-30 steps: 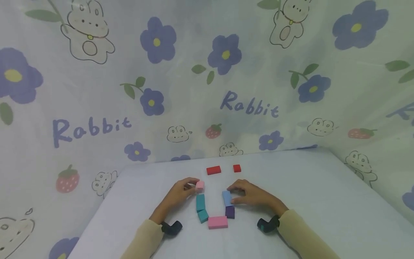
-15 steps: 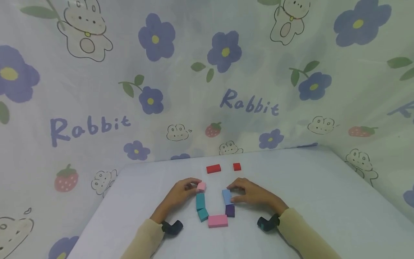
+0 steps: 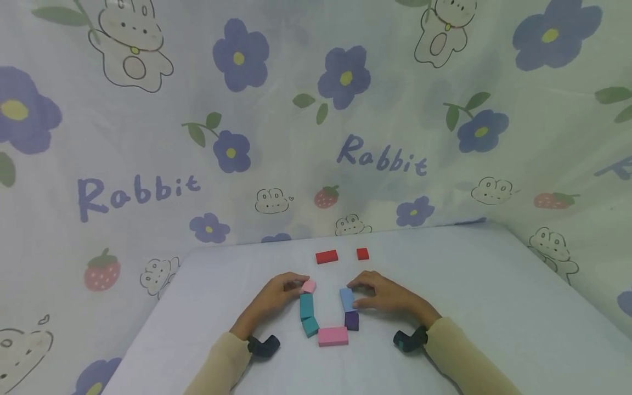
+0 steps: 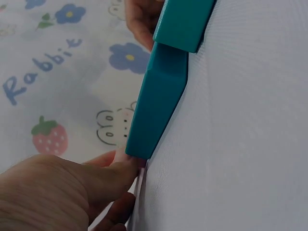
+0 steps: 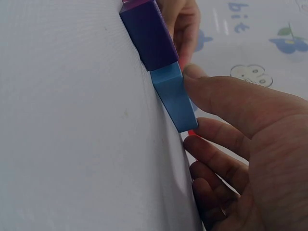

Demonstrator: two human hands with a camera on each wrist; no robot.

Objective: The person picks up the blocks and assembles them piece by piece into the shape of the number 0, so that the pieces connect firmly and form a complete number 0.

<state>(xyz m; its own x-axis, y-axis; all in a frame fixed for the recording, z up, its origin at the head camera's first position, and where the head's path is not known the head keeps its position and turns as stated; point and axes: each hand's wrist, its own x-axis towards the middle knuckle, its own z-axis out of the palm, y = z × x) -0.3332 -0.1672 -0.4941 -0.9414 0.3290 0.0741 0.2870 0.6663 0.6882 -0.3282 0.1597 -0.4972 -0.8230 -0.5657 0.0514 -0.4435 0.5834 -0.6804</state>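
Note:
My left hand (image 3: 274, 293) pinches a small light pink block (image 3: 309, 287) between thumb and fingers, at the far end of a long teal block (image 3: 306, 306). In the left wrist view that long teal block (image 4: 159, 106) hides most of the pink one. A shorter teal block (image 3: 310, 326) sits at an angle below it. Opposite, my right hand (image 3: 389, 296) holds a light blue block (image 3: 347, 300), thumb on its side and index finger at its far end. A purple block (image 3: 352, 321) adjoins the blue one. A long pink block (image 3: 333, 336) lies across the near end, forming a U shape.
Farther back on the white table (image 3: 444, 274) lie a long red block (image 3: 327, 257) and a small red block (image 3: 362, 254), apart from each other. A printed cloth (image 3: 296, 137) with rabbits and flowers hangs behind. Each wrist wears a dark band.
My left hand has shifted slightly right and nearer, turning the light pink block and bringing it up against the long teal block's far end. My right hand stays on the light blue block.

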